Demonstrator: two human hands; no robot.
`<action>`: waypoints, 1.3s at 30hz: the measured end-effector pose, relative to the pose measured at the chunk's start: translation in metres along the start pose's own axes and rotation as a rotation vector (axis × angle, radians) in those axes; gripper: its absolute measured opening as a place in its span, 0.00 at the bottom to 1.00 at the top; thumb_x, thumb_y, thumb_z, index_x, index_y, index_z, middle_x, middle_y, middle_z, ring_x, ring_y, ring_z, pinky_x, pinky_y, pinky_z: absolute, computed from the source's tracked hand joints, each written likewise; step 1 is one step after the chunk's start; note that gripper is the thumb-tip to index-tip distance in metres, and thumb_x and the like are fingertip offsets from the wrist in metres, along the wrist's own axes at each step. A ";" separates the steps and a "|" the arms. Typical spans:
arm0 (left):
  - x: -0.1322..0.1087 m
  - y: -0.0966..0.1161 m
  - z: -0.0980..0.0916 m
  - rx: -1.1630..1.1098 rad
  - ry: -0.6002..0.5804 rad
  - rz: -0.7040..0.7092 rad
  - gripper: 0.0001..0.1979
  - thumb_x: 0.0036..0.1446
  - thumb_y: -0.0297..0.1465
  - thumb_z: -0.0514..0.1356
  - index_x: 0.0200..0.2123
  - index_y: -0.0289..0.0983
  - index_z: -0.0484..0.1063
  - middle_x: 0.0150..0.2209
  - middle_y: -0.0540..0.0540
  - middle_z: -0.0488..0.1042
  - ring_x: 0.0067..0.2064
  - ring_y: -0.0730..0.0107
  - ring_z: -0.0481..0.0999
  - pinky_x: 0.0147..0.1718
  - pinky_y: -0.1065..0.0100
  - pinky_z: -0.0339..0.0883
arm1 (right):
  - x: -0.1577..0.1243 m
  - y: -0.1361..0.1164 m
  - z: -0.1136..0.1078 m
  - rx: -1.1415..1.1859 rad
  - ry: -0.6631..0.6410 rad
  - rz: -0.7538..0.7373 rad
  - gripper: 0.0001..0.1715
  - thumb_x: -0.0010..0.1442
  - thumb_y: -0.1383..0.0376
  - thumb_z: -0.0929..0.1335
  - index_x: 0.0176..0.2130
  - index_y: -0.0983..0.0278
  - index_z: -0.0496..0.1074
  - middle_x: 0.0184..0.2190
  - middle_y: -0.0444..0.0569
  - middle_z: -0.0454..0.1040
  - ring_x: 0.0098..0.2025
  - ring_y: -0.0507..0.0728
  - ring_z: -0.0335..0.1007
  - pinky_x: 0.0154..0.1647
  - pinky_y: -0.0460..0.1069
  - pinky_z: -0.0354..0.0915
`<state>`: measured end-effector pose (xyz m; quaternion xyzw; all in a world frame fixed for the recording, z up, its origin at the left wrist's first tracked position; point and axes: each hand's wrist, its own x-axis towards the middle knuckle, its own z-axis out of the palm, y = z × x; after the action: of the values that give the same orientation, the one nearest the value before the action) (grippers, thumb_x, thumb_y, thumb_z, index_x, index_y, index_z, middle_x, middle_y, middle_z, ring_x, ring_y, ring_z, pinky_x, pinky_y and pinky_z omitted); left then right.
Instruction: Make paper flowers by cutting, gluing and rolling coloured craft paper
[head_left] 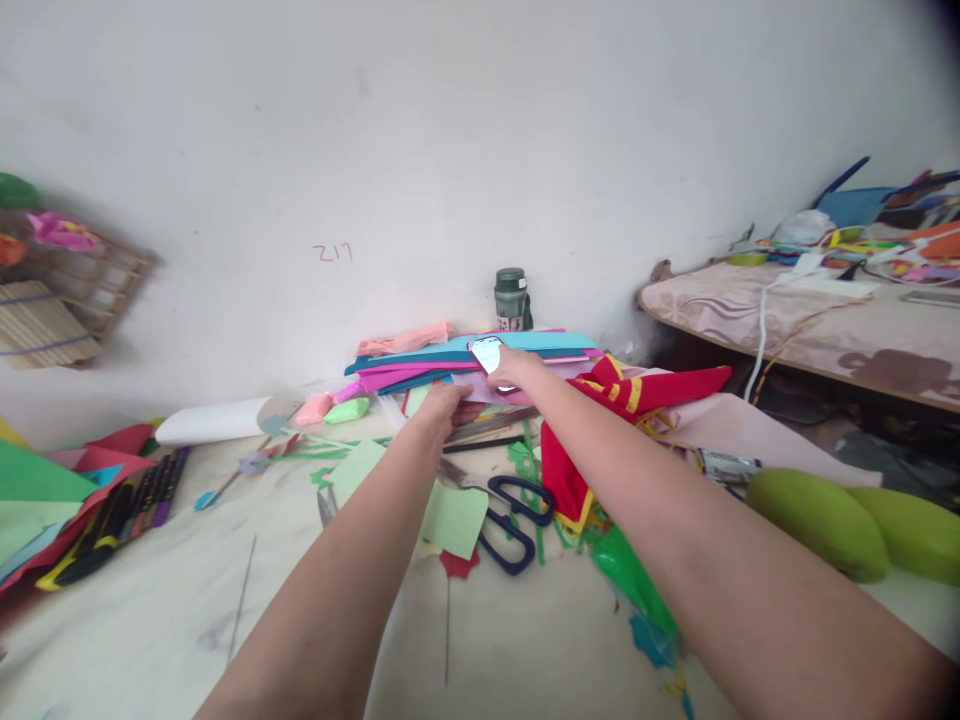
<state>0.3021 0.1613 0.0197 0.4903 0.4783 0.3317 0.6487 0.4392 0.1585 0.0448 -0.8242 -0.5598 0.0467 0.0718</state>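
Observation:
Both my arms reach forward over the cluttered table. My right hand (516,368) is closed on a phone (487,350) with a lit screen, covering part of its lower half. The phone tilts over a pile of coloured paper (420,372) by the wall. Just left of it, my left hand (448,402) is low at the pile's near edge, beside pale purple paper; its fingers are blurred and partly hidden. Between my forearms lie dark-blue-handled scissors (517,520), a pale green paper square (455,517) and green paper scraps (525,462).
A dark green bottle (511,300) stands against the wall. Red cloth with yellow trim (564,450) lies right of centre, green mangoes (817,520) farther right. Markers (150,495) and a white roll (214,421) are on the left. A second table (705,295) stands at right.

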 end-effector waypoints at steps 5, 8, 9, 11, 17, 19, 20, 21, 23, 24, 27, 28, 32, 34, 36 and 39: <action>0.003 -0.002 -0.002 -0.008 -0.006 -0.015 0.04 0.47 0.24 0.56 0.30 0.32 0.65 0.25 0.42 0.72 0.25 0.66 0.75 0.20 0.72 0.68 | -0.001 0.000 0.000 -0.006 -0.003 0.003 0.44 0.36 0.60 0.69 0.53 0.66 0.59 0.45 0.58 0.69 0.45 0.62 0.67 0.38 0.50 0.62; 0.006 -0.005 -0.002 -0.026 -0.001 -0.008 0.06 0.47 0.23 0.57 0.31 0.31 0.65 0.25 0.41 0.73 0.24 0.66 0.75 0.21 0.71 0.69 | -0.001 -0.002 0.001 -0.011 0.013 -0.004 0.42 0.36 0.61 0.68 0.52 0.67 0.59 0.44 0.58 0.70 0.44 0.62 0.67 0.37 0.50 0.62; 0.006 -0.006 -0.002 -0.038 0.004 -0.005 0.06 0.47 0.22 0.57 0.32 0.31 0.65 0.24 0.41 0.72 0.24 0.66 0.74 0.21 0.70 0.70 | -0.001 -0.002 0.002 -0.012 0.020 -0.009 0.41 0.37 0.62 0.68 0.52 0.67 0.59 0.43 0.59 0.70 0.44 0.62 0.67 0.36 0.50 0.62; 0.007 -0.007 -0.002 -0.061 0.015 0.007 0.06 0.46 0.21 0.57 0.32 0.31 0.65 0.23 0.42 0.72 0.23 0.66 0.74 0.22 0.69 0.70 | -0.002 -0.003 0.003 -0.017 0.033 -0.019 0.39 0.37 0.63 0.68 0.50 0.68 0.61 0.43 0.59 0.70 0.44 0.62 0.67 0.36 0.50 0.62; 0.005 -0.006 -0.004 -0.134 -0.007 0.090 0.07 0.43 0.19 0.59 0.28 0.32 0.65 0.25 0.45 0.71 0.24 0.69 0.74 0.25 0.68 0.72 | -0.005 -0.003 0.002 -0.014 0.041 -0.018 0.36 0.38 0.63 0.67 0.49 0.68 0.63 0.42 0.59 0.71 0.44 0.63 0.68 0.36 0.51 0.63; 0.005 -0.006 -0.006 -0.149 -0.045 0.096 0.09 0.42 0.19 0.60 0.29 0.32 0.65 0.25 0.45 0.71 0.24 0.70 0.74 0.24 0.70 0.71 | -0.006 -0.002 0.001 -0.008 0.035 -0.015 0.36 0.39 0.63 0.67 0.49 0.68 0.63 0.42 0.59 0.71 0.44 0.63 0.67 0.37 0.50 0.63; 0.004 -0.006 -0.008 -0.148 -0.070 0.092 0.09 0.42 0.20 0.60 0.29 0.32 0.65 0.25 0.45 0.71 0.24 0.70 0.73 0.22 0.71 0.70 | -0.006 -0.001 0.001 -0.007 0.032 -0.013 0.36 0.39 0.63 0.67 0.50 0.68 0.63 0.42 0.59 0.71 0.45 0.62 0.67 0.37 0.50 0.63; 0.004 -0.006 -0.009 -0.142 -0.092 0.087 0.09 0.42 0.20 0.60 0.29 0.32 0.65 0.25 0.45 0.71 0.23 0.72 0.73 0.19 0.73 0.68 | -0.006 -0.001 0.001 -0.007 0.030 -0.012 0.36 0.39 0.63 0.67 0.50 0.68 0.63 0.42 0.59 0.71 0.45 0.62 0.67 0.37 0.50 0.63; 0.003 -0.004 -0.014 -0.123 -0.106 0.087 0.07 0.43 0.22 0.60 0.28 0.32 0.65 0.21 0.47 0.69 0.18 0.75 0.69 0.13 0.77 0.61 | -0.004 0.000 0.001 -0.012 0.026 -0.008 0.37 0.38 0.63 0.67 0.50 0.67 0.63 0.43 0.58 0.71 0.44 0.62 0.67 0.37 0.50 0.63; 0.002 -0.002 -0.017 -0.115 -0.101 0.100 0.05 0.44 0.22 0.59 0.27 0.32 0.64 0.19 0.49 0.67 0.15 0.77 0.66 0.10 0.78 0.57 | -0.004 0.000 0.001 -0.013 0.026 -0.005 0.38 0.38 0.63 0.67 0.50 0.67 0.63 0.43 0.58 0.71 0.44 0.62 0.67 0.36 0.50 0.63; -0.003 0.005 -0.028 -0.098 -0.080 0.148 0.05 0.44 0.23 0.57 0.22 0.33 0.62 0.13 0.53 0.61 0.12 0.82 0.59 0.07 0.79 0.48 | -0.001 0.001 0.001 -0.004 0.032 -0.001 0.36 0.38 0.63 0.67 0.49 0.67 0.64 0.43 0.58 0.71 0.44 0.62 0.67 0.36 0.50 0.63; -0.005 0.008 -0.032 -0.093 -0.079 0.154 0.05 0.44 0.23 0.57 0.21 0.33 0.62 0.12 0.53 0.60 0.12 0.82 0.59 0.07 0.79 0.48 | 0.000 0.002 0.001 0.000 0.030 0.001 0.35 0.38 0.63 0.67 0.48 0.66 0.65 0.43 0.57 0.71 0.43 0.62 0.68 0.36 0.49 0.63; -0.014 0.020 -0.055 -0.102 -0.047 0.141 0.05 0.42 0.22 0.58 0.20 0.33 0.63 0.13 0.52 0.62 0.12 0.82 0.59 0.08 0.80 0.49 | 0.004 0.003 0.000 0.002 0.010 0.013 0.33 0.37 0.63 0.68 0.46 0.66 0.66 0.41 0.55 0.72 0.40 0.61 0.69 0.32 0.49 0.63; -0.016 0.024 -0.068 -0.119 0.002 0.114 0.05 0.42 0.22 0.59 0.21 0.33 0.63 0.14 0.51 0.63 0.13 0.82 0.60 0.08 0.80 0.51 | 0.004 0.004 0.000 0.002 -0.004 0.014 0.33 0.36 0.63 0.68 0.45 0.66 0.66 0.40 0.54 0.72 0.39 0.61 0.69 0.31 0.49 0.63; -0.018 0.026 -0.078 -0.112 0.058 0.091 0.05 0.42 0.21 0.59 0.22 0.33 0.63 0.14 0.51 0.64 0.13 0.81 0.61 0.08 0.80 0.52 | 0.004 0.003 0.000 0.004 -0.007 0.005 0.32 0.36 0.62 0.68 0.44 0.66 0.66 0.38 0.54 0.73 0.39 0.61 0.69 0.32 0.49 0.63; -0.020 0.023 -0.081 -0.111 0.114 0.070 0.04 0.43 0.21 0.57 0.23 0.33 0.63 0.15 0.49 0.65 0.15 0.78 0.64 0.09 0.79 0.55 | 0.003 0.002 0.001 0.001 0.024 -0.011 0.32 0.37 0.62 0.67 0.45 0.66 0.66 0.39 0.55 0.72 0.41 0.61 0.69 0.35 0.50 0.63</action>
<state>0.2199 0.1763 0.0425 0.4500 0.4780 0.4076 0.6347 0.4414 0.1605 0.0431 -0.8215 -0.5636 0.0366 0.0790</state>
